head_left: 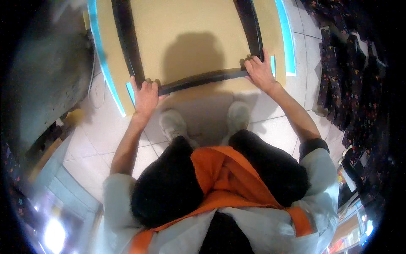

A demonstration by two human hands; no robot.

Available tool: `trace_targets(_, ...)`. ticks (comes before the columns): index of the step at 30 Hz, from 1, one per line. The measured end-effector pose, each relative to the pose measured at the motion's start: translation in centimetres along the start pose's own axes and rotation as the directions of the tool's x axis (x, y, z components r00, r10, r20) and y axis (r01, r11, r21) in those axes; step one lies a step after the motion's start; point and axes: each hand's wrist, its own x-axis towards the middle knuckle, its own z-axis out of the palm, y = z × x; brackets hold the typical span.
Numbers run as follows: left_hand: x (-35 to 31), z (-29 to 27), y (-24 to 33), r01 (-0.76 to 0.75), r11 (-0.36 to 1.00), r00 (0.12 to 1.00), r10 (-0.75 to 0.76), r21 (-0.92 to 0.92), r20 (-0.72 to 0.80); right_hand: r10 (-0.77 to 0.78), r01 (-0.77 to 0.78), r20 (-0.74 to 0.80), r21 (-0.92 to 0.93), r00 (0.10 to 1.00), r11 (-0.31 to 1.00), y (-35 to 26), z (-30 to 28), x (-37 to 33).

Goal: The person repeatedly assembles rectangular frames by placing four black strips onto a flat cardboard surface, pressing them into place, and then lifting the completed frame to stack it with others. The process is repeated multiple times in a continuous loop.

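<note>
In the head view, the far end of the dark frame [203,79] is cut off by the upper edge, and both its near corners are partly covered by the hands. The undersides of the fingers are hidden, and the dark rim swallows much of the surroundings. The tan board [190,21] under the frame perhaps lies on the floor [270,131] — its height is hard to judge.

The left hand [146,99] grasps the left near corner, forefinger stretched forward and the other fingers curled over the bar; the right hand [261,75] grips the right near corner likewise, a little farther forward. Both forearms reach ahead, spread apart.

The near bar runs from hand to hand, crosswise — the side bars lead away ahead of each hand, leaning slightly left. Shoes [172,122] stand behind the bar, between the hands.
</note>
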Motion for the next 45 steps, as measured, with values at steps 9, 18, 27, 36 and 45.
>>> trace_targets(9,-0.8,1.0,-2.0,-0.139,0.942,0.984,0.096,-0.307,-0.150,0.018,-0.076,0.168,0.348,0.986,0.934,0.8,-1.1,0.2)
trace_targets(18,-0.9,7.1,-3.6,0.307,0.180,0.727,-0.678,-0.935,0.108,0.714,-0.588,0.295,0.784,0.635,0.199,2.5,2.2,-1.5)
trace_targets(27,-4.1,2.1,0.4,0.353,0.002,0.774,-0.562,-0.936,0.291,0.578,-0.558,0.482,0.828,0.659,-0.055,-0.5,-2.4,-3.4)
trace_targets(36,1.4,-0.1,-6.5,0.380,-0.139,0.828,-0.389,-0.914,0.403,0.615,-0.530,0.421,0.848,0.666,-0.007,7.4,0.7,0.2)
trace_targets(45,28.0,-1.9,-16.8,0.216,0.142,0.840,-0.531,-0.966,0.110,0.768,-0.398,0.239,0.917,0.594,0.022,19.3,2.0,21.1)
